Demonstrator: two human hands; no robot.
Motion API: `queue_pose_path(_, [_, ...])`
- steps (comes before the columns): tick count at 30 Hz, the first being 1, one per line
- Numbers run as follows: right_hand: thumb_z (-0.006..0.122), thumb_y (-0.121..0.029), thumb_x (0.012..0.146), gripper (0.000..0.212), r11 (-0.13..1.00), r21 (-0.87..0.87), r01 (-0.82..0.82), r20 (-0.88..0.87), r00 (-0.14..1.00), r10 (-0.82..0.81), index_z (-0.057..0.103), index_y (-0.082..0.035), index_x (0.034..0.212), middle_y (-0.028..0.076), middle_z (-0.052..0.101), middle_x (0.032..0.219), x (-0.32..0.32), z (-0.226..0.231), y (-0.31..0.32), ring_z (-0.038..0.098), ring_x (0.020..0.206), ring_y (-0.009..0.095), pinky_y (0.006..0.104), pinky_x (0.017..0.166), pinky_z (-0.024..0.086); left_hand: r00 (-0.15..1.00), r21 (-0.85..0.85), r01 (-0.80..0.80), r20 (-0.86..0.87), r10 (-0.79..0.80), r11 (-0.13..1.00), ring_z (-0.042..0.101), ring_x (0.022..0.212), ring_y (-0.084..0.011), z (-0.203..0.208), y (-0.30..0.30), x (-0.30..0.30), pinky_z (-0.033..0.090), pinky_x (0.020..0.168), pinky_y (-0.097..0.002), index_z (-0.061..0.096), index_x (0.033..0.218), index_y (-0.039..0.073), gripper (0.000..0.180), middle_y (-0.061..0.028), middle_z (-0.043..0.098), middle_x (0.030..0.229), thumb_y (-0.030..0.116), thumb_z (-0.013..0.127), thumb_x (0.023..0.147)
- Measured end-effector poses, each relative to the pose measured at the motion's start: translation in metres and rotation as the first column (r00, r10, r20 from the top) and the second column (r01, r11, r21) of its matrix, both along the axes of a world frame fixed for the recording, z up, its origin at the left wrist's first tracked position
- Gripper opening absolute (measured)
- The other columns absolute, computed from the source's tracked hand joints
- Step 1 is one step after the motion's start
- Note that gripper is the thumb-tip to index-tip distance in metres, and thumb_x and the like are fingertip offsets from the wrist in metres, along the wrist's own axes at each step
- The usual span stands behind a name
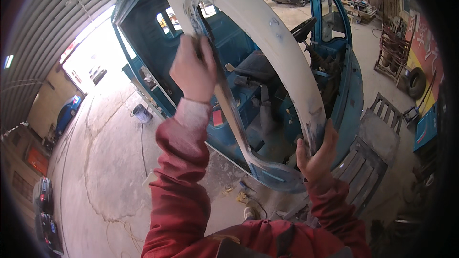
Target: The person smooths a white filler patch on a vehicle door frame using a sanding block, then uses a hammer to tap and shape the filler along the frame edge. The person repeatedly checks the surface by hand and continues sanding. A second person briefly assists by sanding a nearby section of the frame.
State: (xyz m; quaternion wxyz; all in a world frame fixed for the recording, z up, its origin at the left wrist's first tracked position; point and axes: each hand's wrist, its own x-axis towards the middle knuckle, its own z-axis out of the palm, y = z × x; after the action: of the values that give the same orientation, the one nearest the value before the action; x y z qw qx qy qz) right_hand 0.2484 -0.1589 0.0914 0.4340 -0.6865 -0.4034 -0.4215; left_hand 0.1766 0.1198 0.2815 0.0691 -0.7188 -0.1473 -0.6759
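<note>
A pale, filler-coated curved frame (275,43) edges a large opening in a teal vehicle body (351,114). Its surface shows bluish-grey patches. Up on the narrow inner bar (228,107) of this frame is my left hand (193,69), fingers curled against the edge. Whether a small piece lies under those fingers is hidden. Lower right, my right hand (319,160) grips the frame's lower end, thumb on one side and fingers on the other. White dust covers my left red cuff. Through the opening show a steering wheel (303,29) and a dark seat (258,69).
A bucket (141,113) stands on the concrete floor to the left. Slatted grey benches (358,174) lie close on the right, with a tyre (416,82) and a metal rack (393,57) beyond. Loose cable and small scraps (243,197) lie by my feet. Parked cars line the far left.
</note>
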Motion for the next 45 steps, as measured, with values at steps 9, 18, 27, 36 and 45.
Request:
queue_pose_path(9, [0.074,-0.018,0.088,0.081,1.0,0.001,-0.011,-0.022,1.0,0.011,0.032,0.007,0.152,0.028,0.054,0.128,-0.001,0.004,0.0,0.058,0.106,0.044,0.0523,0.091,0.05,0.999,-0.134,-0.004,-0.041,-0.002,0.991,0.064,0.067,-0.04,-0.013,-0.016,-0.003,0.05,0.057,-0.0452,0.055,0.09,0.008,0.019,-0.0165,0.063,0.076,0.023,0.065,0.097])
queue_pose_path(18, [0.075,-0.017,0.086,0.082,1.0,0.014,-0.008,-0.044,0.999,0.009,0.033,0.008,0.152,0.029,0.054,0.125,-0.002,0.005,0.001,0.059,0.106,0.044,0.0508,0.09,0.051,1.0,-0.054,0.003,0.005,-0.003,0.999,0.066,0.075,-0.041,0.025,-0.01,-0.001,0.051,0.061,-0.0458,0.056,0.092,0.007,0.02,-0.0168,0.065,0.081,0.025,0.064,0.097])
queue_pose_path(27, [0.074,-0.018,0.087,0.081,0.999,0.035,-0.003,-0.043,0.999,0.004,0.033,0.009,0.151,0.029,0.054,0.128,-0.003,0.006,0.0,0.059,0.107,0.044,0.0515,0.092,0.051,0.997,-0.049,0.073,0.035,-0.072,0.996,0.067,0.077,-0.0412,0.027,-0.004,-0.001,0.052,0.063,-0.0448,0.061,0.093,0.008,0.017,-0.0173,0.066,0.082,0.024,0.063,0.097])
queue_pose_path(36, [0.075,-0.019,0.086,0.084,0.999,0.015,-0.032,-0.031,0.999,0.033,0.032,0.008,0.152,0.03,0.053,0.13,0.001,0.002,-0.002,0.057,0.111,0.045,0.0511,0.093,0.05,0.996,-0.145,0.084,-0.011,-0.087,0.986,0.067,0.076,-0.041,0.006,-0.016,-0.002,0.051,0.063,-0.046,0.059,0.091,0.007,0.017,-0.017,0.067,0.082,0.023,0.064,0.097])
queue_pose_path(45, [0.076,-0.016,0.084,0.084,0.999,-0.014,-0.047,-0.09,0.995,0.046,0.032,0.008,0.152,0.031,0.053,0.13,0.0,0.0,-0.005,0.057,0.112,0.046,0.0517,0.095,0.049,0.999,-0.262,0.024,-0.04,-0.035,0.965,0.066,0.074,-0.0406,-0.001,-0.011,-0.001,0.05,0.061,-0.0454,0.059,0.091,0.007,0.018,-0.0164,0.067,0.082,0.024,0.064,0.096])
